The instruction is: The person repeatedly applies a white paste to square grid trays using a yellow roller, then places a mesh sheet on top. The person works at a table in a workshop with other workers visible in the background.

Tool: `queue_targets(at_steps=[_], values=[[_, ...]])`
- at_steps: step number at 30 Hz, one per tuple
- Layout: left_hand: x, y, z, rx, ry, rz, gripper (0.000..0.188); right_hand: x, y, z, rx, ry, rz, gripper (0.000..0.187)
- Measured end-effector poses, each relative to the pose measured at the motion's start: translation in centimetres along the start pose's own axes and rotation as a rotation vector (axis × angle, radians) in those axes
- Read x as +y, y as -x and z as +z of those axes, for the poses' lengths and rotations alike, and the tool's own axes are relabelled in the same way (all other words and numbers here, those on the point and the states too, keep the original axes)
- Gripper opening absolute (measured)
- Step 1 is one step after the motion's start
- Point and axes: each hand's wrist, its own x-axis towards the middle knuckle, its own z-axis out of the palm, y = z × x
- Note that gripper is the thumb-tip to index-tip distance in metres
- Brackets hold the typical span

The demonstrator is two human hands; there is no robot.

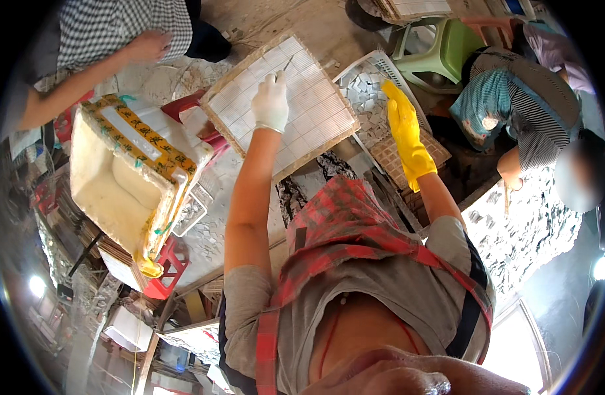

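My left hand [269, 104], in a white glove, is closed around a thin pointed metal tool [289, 62]. It is over a square board [309, 108] covered with a grid of pale square tiles inside a brownish rim. To the right, my right hand [408, 135] wears a yellow rubber glove. Its fingers stretch out over the edge of a white plastic basket [389, 68] of loose whitish tile pieces [366, 92]. Nothing shows in that hand, though its palm side is hidden. A brown gridded tray [398, 161] lies beside the yellow glove.
A foam box [111, 174] with yellow tape stands at left, above a red plastic stool [169, 270]. One person's arm [85, 89] reaches in at upper left. Another person [526, 99] works at right beside a surface of scattered pale pieces [520, 224]. A green stool [441, 56] stands at the back.
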Motion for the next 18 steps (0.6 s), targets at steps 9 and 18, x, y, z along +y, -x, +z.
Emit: queue_targets(at_steps=[9,18], values=[[0.7,-1.7,0.9,-0.065,-0.149,0.025,0.036,4.5,3.9,-1.4,0.097,-0.124,0.201,0.042],[1.1,-2.1,-0.4,-0.099,-0.181,0.014,0.038,5.2,4.6,-1.0,0.073,-0.09,0.219,0.041]])
